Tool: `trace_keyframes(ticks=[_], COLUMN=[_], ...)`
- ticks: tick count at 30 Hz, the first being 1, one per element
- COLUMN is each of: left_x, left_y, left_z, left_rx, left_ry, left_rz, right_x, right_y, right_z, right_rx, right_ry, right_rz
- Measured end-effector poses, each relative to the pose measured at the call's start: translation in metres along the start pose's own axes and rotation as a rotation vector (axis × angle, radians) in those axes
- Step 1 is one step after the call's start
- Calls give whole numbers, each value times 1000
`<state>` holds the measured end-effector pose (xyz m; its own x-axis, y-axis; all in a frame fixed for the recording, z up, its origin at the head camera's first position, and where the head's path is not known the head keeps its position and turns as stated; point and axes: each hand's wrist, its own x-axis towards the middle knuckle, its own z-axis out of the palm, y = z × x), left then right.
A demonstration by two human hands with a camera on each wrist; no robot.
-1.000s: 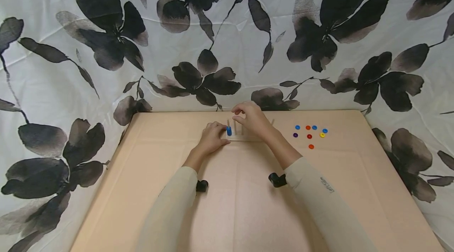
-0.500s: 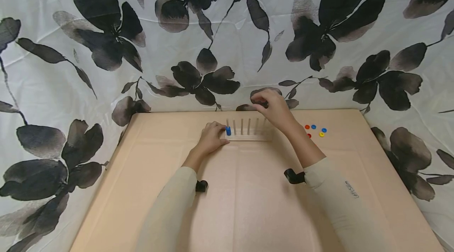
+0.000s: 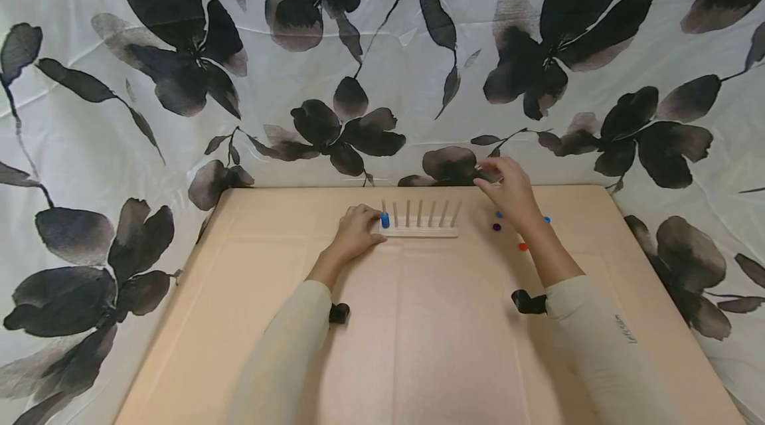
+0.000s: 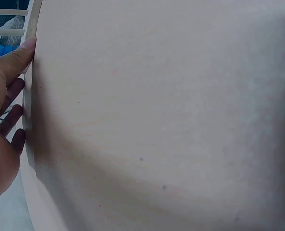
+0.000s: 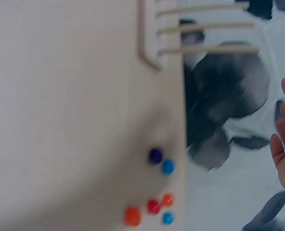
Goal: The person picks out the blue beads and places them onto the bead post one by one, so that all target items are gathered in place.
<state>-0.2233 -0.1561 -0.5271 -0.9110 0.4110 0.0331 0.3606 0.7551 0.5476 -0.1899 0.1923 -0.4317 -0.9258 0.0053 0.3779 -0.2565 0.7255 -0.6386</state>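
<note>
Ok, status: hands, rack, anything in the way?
Left hand holds rack's left end. Right hand apart from rack, no bead visible in it. Blue beads on leftmost peg, other pegs bare. Nothing seen blocking them.

We see a tan tabletop (image 3: 412, 325) bordered, beyond its far edge and along both side edges, by a large pale cloth (image 3: 412, 73) printed with dark flowers. Wrinkles and creases identify the cloth as fabric, arranged in the manner of a backdrop. At the person's wrists we note black cameras (image 3: 528, 302), consistent with a filming set-up. A small peg rack (image 3: 418, 234) at the far edge and loose coloured beads (image 3: 497, 227) toward the far right corner lend the tabletop the look of a play or craft table. Whether the surrounding room belongs to a home, a lab or an office, we cannot tell.
</note>
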Motion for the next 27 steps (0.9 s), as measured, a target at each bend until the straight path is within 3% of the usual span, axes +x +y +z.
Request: trace_keyframes(ticks=[7,15,27], left_x=[1,3,4], left_y=[2,1,2], left_z=[-1,-1,1], left_rx=[6,4,-7], left_ry=[0,2,-4], left_rz=[-5,-10,-18], right_x=[-12,-24,-35], right_y=[40,68,86], right_z=[-1,2,10], right_rx=[-69,-107,-240], right_ry=[-41,-128,-211], right_rz=[87,228,244])
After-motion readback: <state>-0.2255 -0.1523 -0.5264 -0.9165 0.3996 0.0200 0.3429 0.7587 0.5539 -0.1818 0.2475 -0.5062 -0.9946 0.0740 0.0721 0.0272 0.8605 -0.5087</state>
